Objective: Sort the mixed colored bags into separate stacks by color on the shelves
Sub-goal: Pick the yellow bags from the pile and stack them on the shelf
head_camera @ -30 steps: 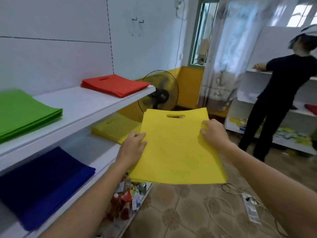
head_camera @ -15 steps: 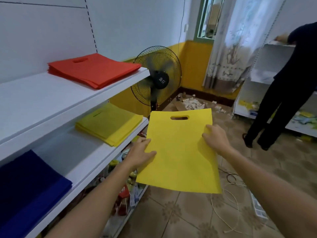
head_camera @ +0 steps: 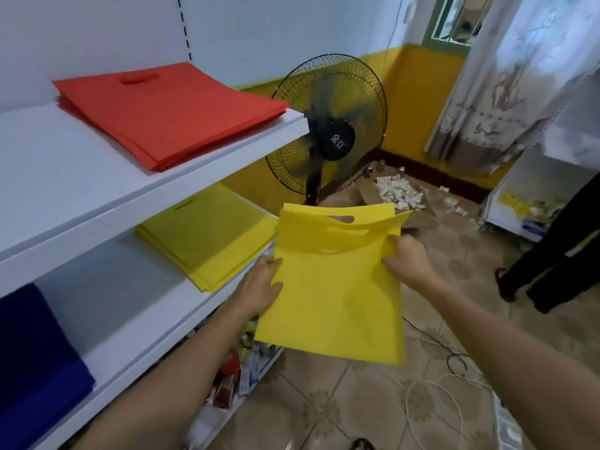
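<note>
yellow bag (head_camera: pixel 334 293) in air just off shelf (head_camera: pixel 130 287) front edge, handle end far from u | left hand (head_camera: pixel 259 287) grips its left edge, right hand (head_camera: pixel 406 261) pinches right edge | yellow stack (head_camera: pixel 207 235) to ur left, left hand nearer

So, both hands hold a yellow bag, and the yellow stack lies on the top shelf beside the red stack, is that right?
Not quite: the head view shows the yellow stack on the shelf below the red stack. The left hand and right hand do hold the yellow bag.

The bag (head_camera: pixel 334 287) is right of the stack (head_camera: pixel 201 238), fan (head_camera: pixel 328 125) behind.
</note>
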Available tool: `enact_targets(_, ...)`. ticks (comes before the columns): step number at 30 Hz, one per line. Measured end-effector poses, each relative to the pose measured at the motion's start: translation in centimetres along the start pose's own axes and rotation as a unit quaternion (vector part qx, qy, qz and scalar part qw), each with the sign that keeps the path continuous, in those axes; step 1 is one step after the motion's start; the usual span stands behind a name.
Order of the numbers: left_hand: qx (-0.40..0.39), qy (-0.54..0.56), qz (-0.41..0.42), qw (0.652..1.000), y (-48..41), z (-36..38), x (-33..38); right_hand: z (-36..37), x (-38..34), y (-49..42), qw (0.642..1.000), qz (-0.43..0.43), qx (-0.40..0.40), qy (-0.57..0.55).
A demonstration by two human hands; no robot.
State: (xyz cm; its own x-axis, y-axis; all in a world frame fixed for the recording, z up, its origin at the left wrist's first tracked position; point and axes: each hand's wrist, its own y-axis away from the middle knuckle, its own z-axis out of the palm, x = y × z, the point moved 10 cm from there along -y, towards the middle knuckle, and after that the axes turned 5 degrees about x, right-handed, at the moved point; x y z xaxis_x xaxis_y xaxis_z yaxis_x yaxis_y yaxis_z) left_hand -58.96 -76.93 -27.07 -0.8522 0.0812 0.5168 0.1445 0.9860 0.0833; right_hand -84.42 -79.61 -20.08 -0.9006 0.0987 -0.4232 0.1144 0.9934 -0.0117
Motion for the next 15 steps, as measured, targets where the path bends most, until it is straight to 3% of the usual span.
enact_targets(7,0.077,0.036,-0.171,0.982,-2.4,-1.6,-7.6,7.7,-7.6,-12.1,0.985,-0.125,-0.115,-0.013)
enact_targets(15,0.218,0.009,-0.319,0.922,-1.2,-5.5,-12.1,14.9,-18.5,-19.4,0.939,-0.314,-0.134,-0.039)
